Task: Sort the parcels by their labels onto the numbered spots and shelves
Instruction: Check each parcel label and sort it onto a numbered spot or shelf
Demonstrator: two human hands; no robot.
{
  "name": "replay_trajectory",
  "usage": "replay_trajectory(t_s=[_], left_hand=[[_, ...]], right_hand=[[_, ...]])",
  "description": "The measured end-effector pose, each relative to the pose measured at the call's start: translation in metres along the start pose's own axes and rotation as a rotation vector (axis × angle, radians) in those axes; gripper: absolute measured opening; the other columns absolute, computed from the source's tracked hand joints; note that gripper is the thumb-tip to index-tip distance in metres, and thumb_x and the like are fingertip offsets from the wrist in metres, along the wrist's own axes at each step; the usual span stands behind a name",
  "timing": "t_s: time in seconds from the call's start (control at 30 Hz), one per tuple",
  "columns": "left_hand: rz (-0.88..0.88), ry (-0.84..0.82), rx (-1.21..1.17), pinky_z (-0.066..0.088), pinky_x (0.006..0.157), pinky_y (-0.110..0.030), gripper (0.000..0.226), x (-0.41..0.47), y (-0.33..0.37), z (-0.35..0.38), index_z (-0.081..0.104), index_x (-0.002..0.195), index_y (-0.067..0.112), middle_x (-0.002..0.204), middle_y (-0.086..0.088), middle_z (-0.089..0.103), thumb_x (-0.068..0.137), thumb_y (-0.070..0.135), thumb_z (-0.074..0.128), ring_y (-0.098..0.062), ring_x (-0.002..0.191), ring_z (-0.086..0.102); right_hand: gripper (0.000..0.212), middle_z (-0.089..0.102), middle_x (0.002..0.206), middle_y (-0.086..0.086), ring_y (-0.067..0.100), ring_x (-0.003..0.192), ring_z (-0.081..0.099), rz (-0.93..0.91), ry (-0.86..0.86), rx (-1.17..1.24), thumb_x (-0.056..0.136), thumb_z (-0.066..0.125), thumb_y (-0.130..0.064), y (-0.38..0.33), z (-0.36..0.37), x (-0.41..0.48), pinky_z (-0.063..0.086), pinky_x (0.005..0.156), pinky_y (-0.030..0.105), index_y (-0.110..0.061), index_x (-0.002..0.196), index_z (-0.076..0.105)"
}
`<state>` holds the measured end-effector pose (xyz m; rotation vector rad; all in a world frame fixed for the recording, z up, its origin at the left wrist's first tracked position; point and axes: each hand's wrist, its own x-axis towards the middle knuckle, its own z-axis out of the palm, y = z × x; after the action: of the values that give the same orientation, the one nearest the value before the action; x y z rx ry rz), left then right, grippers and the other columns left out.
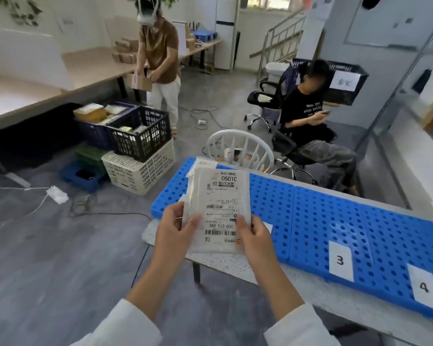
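White parcel (218, 203) held up, label being read.
Its near corners are pinched by left hand (174, 227) and right hand (255, 234); card 3 (340, 260) and card 4 (424, 287) lie to their right, so matching the label probably comes next.

The blue panels (323, 216) on the desk (235, 268) lie open from above across the middle and right, where only card 3 (340, 260) and card 4 (424, 287) lie flat near the front edge. A held parcel (218, 211) covers the left end. A white chair (240, 148) stands close behind the far edge, and crates (140, 146) are stacked on the floor to the left.
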<state>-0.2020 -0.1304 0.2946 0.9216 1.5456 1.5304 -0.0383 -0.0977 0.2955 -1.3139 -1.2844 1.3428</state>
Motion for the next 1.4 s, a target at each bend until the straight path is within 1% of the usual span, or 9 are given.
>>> replay_trajectory(t_s=[0.17,0.3,0.4,0.53,0.63,0.8,1.03,1.27,1.4], left_hand=[[-0.003,-0.032,-0.041,0.051,0.063,-0.014,0.018,0.034,-0.007,-0.075,0.056,0.110,0.011,0.099,0.000,0.069,0.094,0.004,0.058,0.001,0.080,0.066],[0.005,-0.043,-0.052,0.056,0.076,-0.027,0.017,0.062,-0.017,-0.133,0.056,0.108,0.014,0.100,-0.003,0.069,0.094,0.005,0.057,-0.014,0.091,0.066],[0.007,-0.062,-0.043,0.058,0.082,-0.040,0.018,0.082,-0.021,-0.170,0.056,0.112,0.013,0.103,-0.004,0.070,0.095,0.006,0.057,-0.021,0.096,0.067],[-0.009,-0.085,-0.048,0.055,0.083,-0.056,0.025,0.102,-0.024,-0.200,0.056,0.118,0.017,0.107,-0.007,0.070,0.095,0.009,0.058,-0.028,0.098,0.068],[-0.011,-0.097,-0.066,0.054,0.084,-0.058,0.028,0.117,-0.024,-0.208,0.056,0.120,0.018,0.107,-0.009,0.070,0.095,0.008,0.058,-0.031,0.098,0.068],[-0.017,-0.094,-0.094,0.057,0.082,-0.052,0.027,0.155,-0.025,-0.214,0.056,0.119,0.015,0.106,-0.014,0.069,0.094,0.004,0.058,-0.032,0.097,0.068],[-0.011,-0.144,-0.027,0.056,0.065,-0.022,0.027,0.233,-0.017,-0.214,0.057,0.116,0.017,0.097,-0.013,0.071,0.094,0.002,0.057,-0.018,0.085,0.071],[-0.006,-0.221,0.078,0.058,0.071,-0.027,0.029,0.327,0.006,-0.211,0.057,0.118,0.015,0.099,-0.006,0.073,0.093,0.000,0.057,-0.019,0.090,0.071],[0.021,-0.249,0.134,0.055,0.068,-0.019,0.021,0.360,0.006,-0.193,0.061,0.111,0.019,0.096,0.001,0.074,0.094,0.006,0.058,-0.010,0.086,0.071]], right_hand=[[0.019,0.069,0.103,-0.007,0.008,0.095,0.067,0.017,0.031,-0.053,0.098,0.048,-0.041,-0.002,0.085,0.007,0.055,0.080,0.026,-0.026,0.102,0.059],[0.013,0.070,0.102,-0.010,0.000,0.090,0.067,0.015,0.012,-0.036,0.098,0.050,-0.037,-0.001,0.147,0.009,0.053,0.069,0.014,-0.029,0.101,0.060],[0.012,0.071,0.104,-0.008,0.003,0.091,0.069,0.067,-0.020,0.007,0.096,0.054,-0.034,-0.001,0.185,0.012,0.056,0.076,0.021,-0.028,0.104,0.061],[0.013,0.071,0.102,-0.006,0.000,0.082,0.070,0.109,-0.042,0.031,0.097,0.055,-0.025,-0.005,0.215,0.017,0.055,0.064,0.016,-0.020,0.108,0.058],[0.015,0.071,0.099,-0.006,-0.001,0.077,0.070,0.100,-0.028,0.022,0.097,0.056,-0.023,-0.009,0.226,0.031,0.053,0.059,0.014,-0.020,0.112,0.053],[0.018,0.073,0.100,-0.005,0.005,0.083,0.072,0.080,-0.040,-0.002,0.096,0.057,-0.027,-0.012,0.246,0.068,0.055,0.063,0.019,-0.023,0.113,0.053],[0.014,0.074,0.097,-0.007,0.006,0.085,0.072,0.072,-0.060,0.039,0.095,0.058,-0.028,-0.009,0.265,0.143,0.056,0.066,0.021,-0.026,0.108,0.055],[0.019,0.074,0.100,-0.010,0.006,0.090,0.070,0.054,-0.004,0.085,0.098,0.049,-0.034,-0.026,0.286,0.221,0.057,0.081,0.030,-0.025,0.108,0.062],[0.017,0.073,0.097,-0.012,0.003,0.086,0.070,0.000,0.074,0.128,0.100,0.048,-0.026,-0.033,0.284,0.248,0.056,0.066,0.018,-0.031,0.112,0.058]])
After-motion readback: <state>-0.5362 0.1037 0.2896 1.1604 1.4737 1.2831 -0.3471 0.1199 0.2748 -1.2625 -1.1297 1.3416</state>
